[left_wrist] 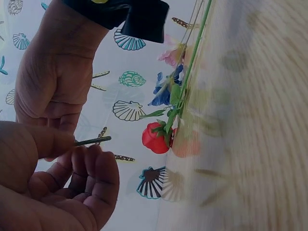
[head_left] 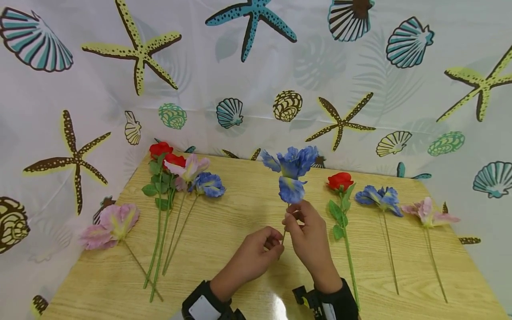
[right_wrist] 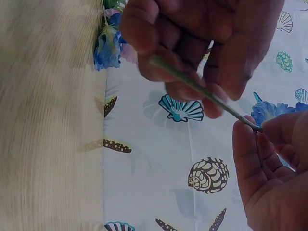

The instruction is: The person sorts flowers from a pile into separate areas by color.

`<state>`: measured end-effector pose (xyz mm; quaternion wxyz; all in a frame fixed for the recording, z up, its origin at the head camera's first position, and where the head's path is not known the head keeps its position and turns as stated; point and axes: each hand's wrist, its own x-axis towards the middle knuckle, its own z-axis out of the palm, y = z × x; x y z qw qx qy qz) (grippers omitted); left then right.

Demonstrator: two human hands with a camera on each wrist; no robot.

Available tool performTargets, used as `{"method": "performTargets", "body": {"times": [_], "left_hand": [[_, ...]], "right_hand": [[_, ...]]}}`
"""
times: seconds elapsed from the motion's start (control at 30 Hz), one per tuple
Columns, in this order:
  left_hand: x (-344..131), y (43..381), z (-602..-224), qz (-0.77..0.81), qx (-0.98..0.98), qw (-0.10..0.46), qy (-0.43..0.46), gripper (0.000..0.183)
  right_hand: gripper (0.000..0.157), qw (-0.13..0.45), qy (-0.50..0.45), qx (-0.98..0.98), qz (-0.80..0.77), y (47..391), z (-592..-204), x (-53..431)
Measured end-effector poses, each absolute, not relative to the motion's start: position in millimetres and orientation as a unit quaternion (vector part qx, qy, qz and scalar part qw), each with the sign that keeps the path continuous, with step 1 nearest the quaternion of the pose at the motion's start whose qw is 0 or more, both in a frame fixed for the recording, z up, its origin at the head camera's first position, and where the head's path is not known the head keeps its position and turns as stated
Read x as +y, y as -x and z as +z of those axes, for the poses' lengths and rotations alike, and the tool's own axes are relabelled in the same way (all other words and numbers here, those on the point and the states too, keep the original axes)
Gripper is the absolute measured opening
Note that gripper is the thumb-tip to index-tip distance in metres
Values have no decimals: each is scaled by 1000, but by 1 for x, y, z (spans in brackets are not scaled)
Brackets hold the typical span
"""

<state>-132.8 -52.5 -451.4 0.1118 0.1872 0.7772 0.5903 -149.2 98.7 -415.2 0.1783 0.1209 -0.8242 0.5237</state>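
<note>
Upright in the middle of the head view stands a blue iris (head_left: 294, 169), likely artificial. My right hand (head_left: 310, 235) pinches its thin stem (head_left: 284, 235) between thumb and fingertips just below the bloom. Lower down, my left hand (head_left: 256, 251) is right at the stem's lower part, fingers loosely curved. In the right wrist view the stem (right_wrist: 197, 88) runs unbroken across the front of the left fingertips (right_wrist: 211, 108), its cut end bare. The left wrist view shows that end (left_wrist: 98, 140) sticking out past the left thumb.
Left on the wooden table (head_left: 240, 200) lie red roses (head_left: 162, 149), pink flowers (head_left: 190, 168) (head_left: 118, 222) and a blue iris (head_left: 210, 184). To the right, a red rose (head_left: 340, 181), another blue iris (head_left: 380, 198) and a pink flower (head_left: 428, 213) lie apart. A shell-patterned cloth (head_left: 256, 80) hangs behind.
</note>
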Motion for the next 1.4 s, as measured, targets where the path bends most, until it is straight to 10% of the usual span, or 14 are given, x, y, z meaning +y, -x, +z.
{"method": "performTargets", "body": {"times": [0.4,1.4], "left_hand": [[-66,144,-458,442,872,52,-201,40],[-101,164,-459,418,894,88,-140,45]], "right_hand": [[35,208,-119,-871,429,159,-419,128],[34,270,126,-917,264,161,-426,277]]}}
